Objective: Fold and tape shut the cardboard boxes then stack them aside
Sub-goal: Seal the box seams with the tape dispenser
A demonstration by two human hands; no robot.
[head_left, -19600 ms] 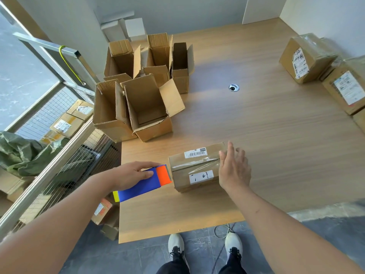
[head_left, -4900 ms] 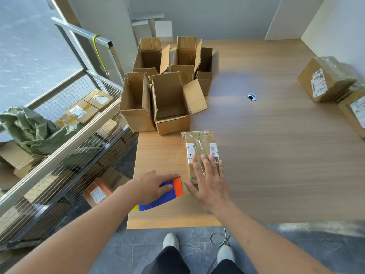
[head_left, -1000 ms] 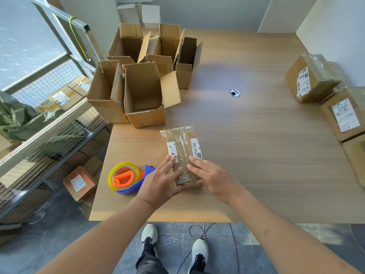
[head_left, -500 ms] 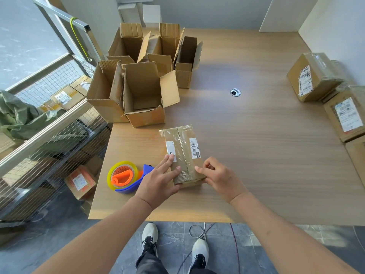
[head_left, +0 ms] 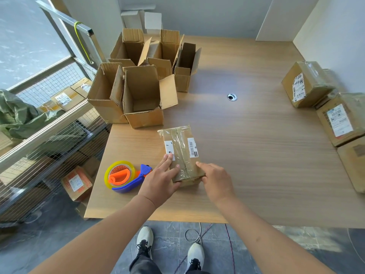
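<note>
The taped box lay flat on the wooden table, a little below and left of frame centre, its long side running away from the person; clear tape ran lengthwise along the top seam and wrapped over both ends, with a white label on the left of the seam and a barcode sticker on the right. Left hand rested on the near left corner, fingers straight and spread flat on the top face, thumb lying along the near end. Right hand was at the near right edge, fingers loosely bent against the box's side; whether it actually gripped the box could not be told. Just left of the left hand, near the table's left edge, the tape dispenser lay on its side, blue body, orange hub, yellowish roll, untouched. Open boxes stood clustered in the upper left of the frame, flaps up. Sealed boxes with shipping labels sat along the right edge. A cable grommet showed above centre.
</note>
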